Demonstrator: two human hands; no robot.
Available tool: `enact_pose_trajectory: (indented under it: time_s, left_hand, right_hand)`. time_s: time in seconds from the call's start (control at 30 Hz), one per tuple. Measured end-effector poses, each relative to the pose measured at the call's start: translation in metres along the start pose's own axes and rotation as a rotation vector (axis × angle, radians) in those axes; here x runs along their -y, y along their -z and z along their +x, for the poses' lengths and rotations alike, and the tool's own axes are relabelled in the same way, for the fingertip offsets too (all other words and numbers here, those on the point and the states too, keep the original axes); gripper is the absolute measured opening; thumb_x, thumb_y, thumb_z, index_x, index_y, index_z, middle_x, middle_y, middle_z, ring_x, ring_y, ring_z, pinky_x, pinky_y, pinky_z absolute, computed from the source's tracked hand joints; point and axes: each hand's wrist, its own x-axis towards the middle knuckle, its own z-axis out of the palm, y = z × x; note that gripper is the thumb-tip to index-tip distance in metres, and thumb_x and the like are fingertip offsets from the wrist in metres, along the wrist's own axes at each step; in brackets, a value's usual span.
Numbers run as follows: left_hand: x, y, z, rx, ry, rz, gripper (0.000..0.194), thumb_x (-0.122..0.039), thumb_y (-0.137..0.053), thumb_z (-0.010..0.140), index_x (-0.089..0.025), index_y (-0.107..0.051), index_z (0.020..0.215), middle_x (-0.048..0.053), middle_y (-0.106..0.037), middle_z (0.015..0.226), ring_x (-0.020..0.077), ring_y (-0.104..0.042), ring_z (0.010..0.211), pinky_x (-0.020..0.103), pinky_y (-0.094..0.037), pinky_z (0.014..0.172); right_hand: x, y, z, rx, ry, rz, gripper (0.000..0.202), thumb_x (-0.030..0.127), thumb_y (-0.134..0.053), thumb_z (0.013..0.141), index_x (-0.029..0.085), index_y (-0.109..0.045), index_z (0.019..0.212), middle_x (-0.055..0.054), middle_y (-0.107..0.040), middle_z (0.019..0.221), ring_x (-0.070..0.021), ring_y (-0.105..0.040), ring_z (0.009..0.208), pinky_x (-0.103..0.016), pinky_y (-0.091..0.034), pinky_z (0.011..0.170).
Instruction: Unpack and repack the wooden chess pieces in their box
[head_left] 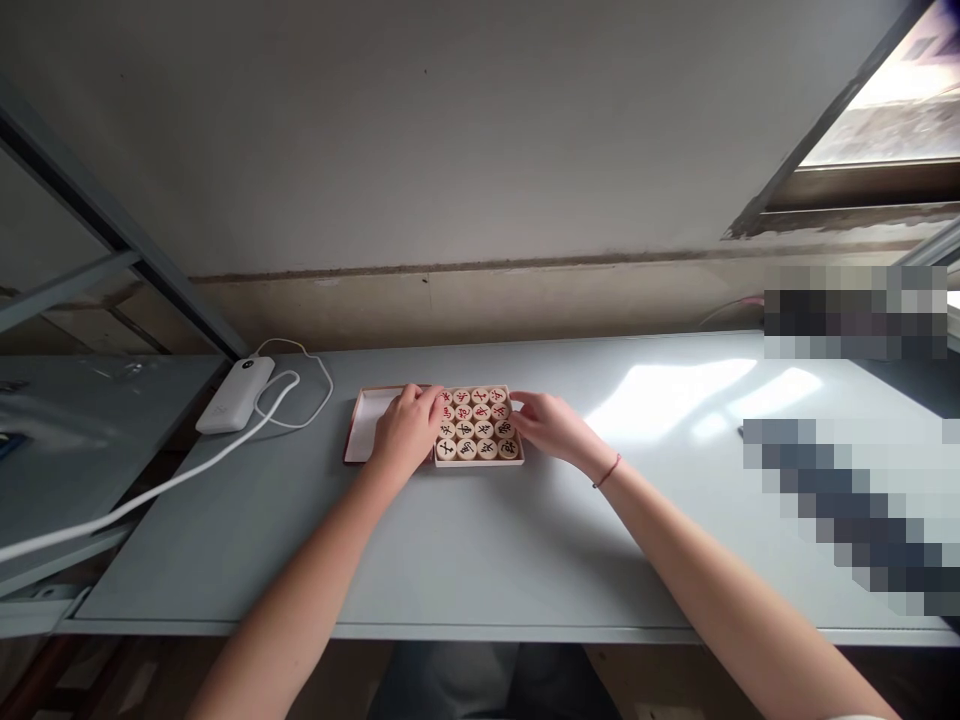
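1. Grip is meeting the box [480, 463] at both sides: left hand [409, 422] curling over its left edge, right hand [546, 425] touching its right; whether either is clamping, one cannot tell.
2. Loaded, the box is probably feeling stiff and fairly heavy, its side walls offering the hold.
3. It is lying on the desk [465, 560], power bank [235, 397] to its left, showing round pale pieces [466, 449], red-lettered behind, black-lettered in front.

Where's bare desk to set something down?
Bare: desk between the forearms, in front of the piece box; the sunlit patch right of the right hand. Crowded: centre, left hand over lid and box edge; back left, power bank and cable.
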Motion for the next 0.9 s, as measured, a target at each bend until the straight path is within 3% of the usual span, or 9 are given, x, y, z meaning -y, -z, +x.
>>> enact_pose_trajectory:
  time_s: [0.27,0.5,0.73,0.9]
  left_hand:
    - [0.001,0.002,0.003,0.028,0.008,0.083,0.025,-0.031,-0.047,0.090,-0.019,-0.068,0.091,0.008,-0.061,0.095,0.0217,-0.060,0.087,0.028,-0.047,0.067]
    - [-0.001,-0.001,0.001,0.014,-0.058,0.242,0.032,-0.031,-0.044,0.090,-0.014,-0.071,0.088,0.013,-0.062,0.092,0.0251,-0.058,0.088,0.033,-0.047,0.072]
    - [-0.003,-0.002,-0.001,0.044,-0.058,0.220,0.034,-0.030,-0.042,0.092,-0.015,-0.072,0.086,0.013,-0.062,0.095,0.0272,-0.057,0.091,0.036,-0.045,0.073]
    - [-0.004,-0.002,-0.003,0.018,-0.054,0.185,0.029,-0.028,-0.044,0.090,-0.015,-0.070,0.088,0.014,-0.062,0.097,0.0280,-0.056,0.093,0.038,-0.044,0.074]
  right_hand:
    - [0.012,-0.003,-0.009,0.008,0.052,-0.009,0.025,0.024,-0.043,0.081,0.023,-0.065,0.093,-0.001,-0.063,0.066,-0.0148,-0.052,0.058,-0.024,-0.026,0.049]
    - [0.013,-0.007,-0.008,-0.006,0.041,-0.034,0.025,0.025,-0.044,0.081,0.022,-0.066,0.092,0.000,-0.059,0.059,-0.0144,-0.047,0.053,-0.024,-0.026,0.049]
    - [0.016,-0.010,-0.009,-0.007,-0.021,-0.019,0.028,0.026,-0.044,0.082,0.021,-0.066,0.099,-0.002,-0.064,0.064,-0.0153,-0.054,0.055,-0.023,-0.030,0.049]
    - [0.017,-0.010,-0.009,-0.004,-0.047,0.010,0.028,0.026,-0.044,0.083,0.019,-0.066,0.099,-0.003,-0.066,0.068,-0.0131,-0.052,0.049,-0.023,-0.032,0.049]
